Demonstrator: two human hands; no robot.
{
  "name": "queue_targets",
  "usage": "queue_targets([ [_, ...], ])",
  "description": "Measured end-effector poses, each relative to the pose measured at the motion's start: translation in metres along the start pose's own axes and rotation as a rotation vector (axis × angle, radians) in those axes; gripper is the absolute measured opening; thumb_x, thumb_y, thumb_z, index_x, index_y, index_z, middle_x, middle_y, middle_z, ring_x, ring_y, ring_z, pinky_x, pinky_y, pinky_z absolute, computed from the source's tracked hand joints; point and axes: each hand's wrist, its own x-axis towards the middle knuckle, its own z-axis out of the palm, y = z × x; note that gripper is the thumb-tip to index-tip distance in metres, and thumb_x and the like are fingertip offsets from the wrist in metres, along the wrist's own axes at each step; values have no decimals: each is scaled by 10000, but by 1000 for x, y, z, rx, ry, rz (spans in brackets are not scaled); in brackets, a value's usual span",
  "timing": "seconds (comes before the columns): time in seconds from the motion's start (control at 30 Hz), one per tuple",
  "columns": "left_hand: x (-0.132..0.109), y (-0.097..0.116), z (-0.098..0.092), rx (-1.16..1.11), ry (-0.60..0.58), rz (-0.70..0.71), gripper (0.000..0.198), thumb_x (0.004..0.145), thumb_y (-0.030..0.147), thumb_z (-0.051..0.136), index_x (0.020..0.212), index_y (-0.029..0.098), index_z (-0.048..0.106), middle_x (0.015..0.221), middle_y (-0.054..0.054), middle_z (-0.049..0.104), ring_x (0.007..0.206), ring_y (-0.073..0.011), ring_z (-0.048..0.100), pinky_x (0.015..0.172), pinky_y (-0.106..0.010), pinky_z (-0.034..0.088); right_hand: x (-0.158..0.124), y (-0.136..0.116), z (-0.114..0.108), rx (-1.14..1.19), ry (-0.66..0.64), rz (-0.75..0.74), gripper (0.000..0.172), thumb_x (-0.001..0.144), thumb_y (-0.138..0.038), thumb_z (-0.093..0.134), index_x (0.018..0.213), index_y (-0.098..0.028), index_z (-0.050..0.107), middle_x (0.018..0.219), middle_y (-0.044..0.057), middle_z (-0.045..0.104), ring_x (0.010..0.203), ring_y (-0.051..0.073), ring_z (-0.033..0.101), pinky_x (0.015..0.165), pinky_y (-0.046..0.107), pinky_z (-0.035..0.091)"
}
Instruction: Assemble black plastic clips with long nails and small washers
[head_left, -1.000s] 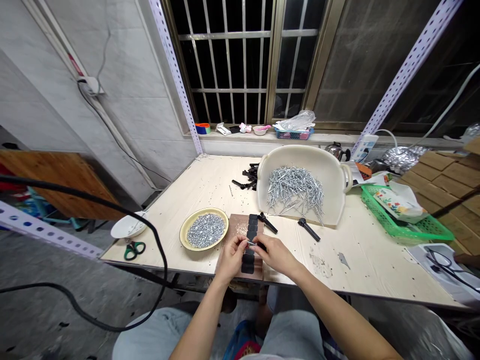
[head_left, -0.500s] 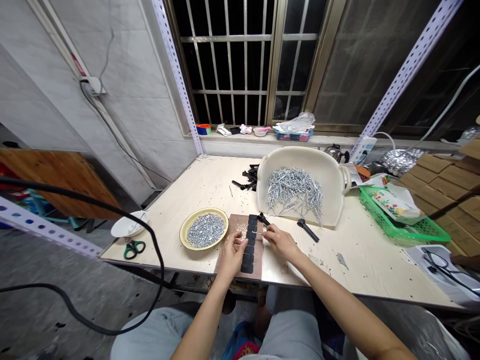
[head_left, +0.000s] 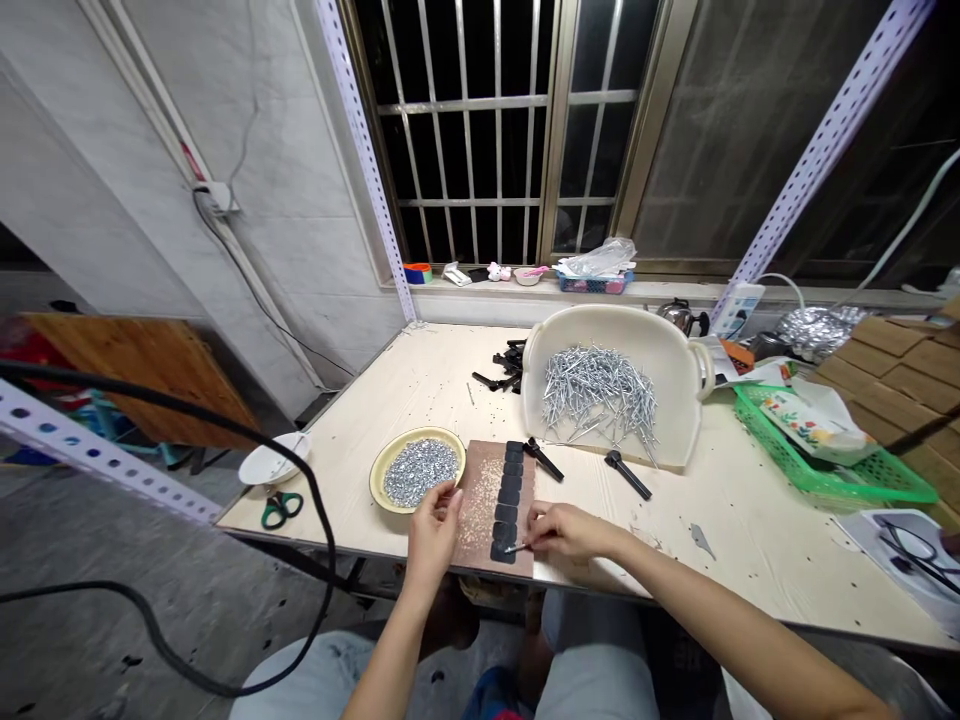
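My right hand (head_left: 564,530) pinches a thin silver metal pin (head_left: 516,548) that points left over the near end of a strip of black square pieces (head_left: 507,500). The strip lies on a brown board (head_left: 474,515) dotted with pale specks. Beside the right rim of a yellow bowl (head_left: 379,492), my left hand (head_left: 435,530) has thumb and fingers drawn together; anything between them is too small to make out. Small silver metal parts (head_left: 421,472) fill the bowl. Two black plastic handle-like parts (head_left: 544,460) (head_left: 628,475) lie to the right of the strip.
A white scoop-shaped tray (head_left: 679,420) holds a heap of silver pins (head_left: 596,390). More black parts (head_left: 510,368) lie behind. Green-handled scissors (head_left: 282,510) and a white dish (head_left: 262,465) are at left. A green basket (head_left: 840,470) stands right; a black cable (head_left: 322,500) hangs in front.
My left hand has moved left, off the strip towards the bowl. My right hand has come nearer with the pin, from the strip's middle to its near end. The view has shifted slightly.
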Motion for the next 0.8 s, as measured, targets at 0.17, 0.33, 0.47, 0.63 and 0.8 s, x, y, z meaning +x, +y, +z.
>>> queue_targets([
  [0.17,-2,3,-4,13,-19,32,353,735,424,549,946,147,609,953,-104,636,838,-204,592,718,-309,458,3,-1,0,-89,250,200,227,868,-233,454,891,-188,675,928,61,543,751,146,545,680,267,435],
  [0.33,-2,5,-10,47,49,2,355,739,427,542,930,135,608,890,-98,648,780,-194,594,696,-306,458,10,2,3,29,42,34,158,824,-258,545,883,-210,683,884,35,550,760,138,544,703,250,432],
  [0.47,-1,6,-13,84,-15,48,323,749,421,533,905,152,619,898,-87,648,781,-194,595,680,-298,454,15,9,1,-38,289,216,200,855,-229,485,884,-177,676,927,65,526,790,157,529,723,290,428],
  [0.63,0,0,-16,73,52,28,318,747,417,538,878,140,623,852,-86,655,789,-201,596,710,-307,452,12,13,4,104,77,63,132,810,-227,565,854,-189,684,863,38,532,812,148,534,755,265,437],
  [0.8,-3,-3,-12,91,-7,78,300,747,418,532,849,155,636,854,-82,654,764,-203,595,672,-305,452,21,4,4,44,238,210,161,820,-185,534,881,-180,683,899,54,530,818,155,536,769,287,437],
])
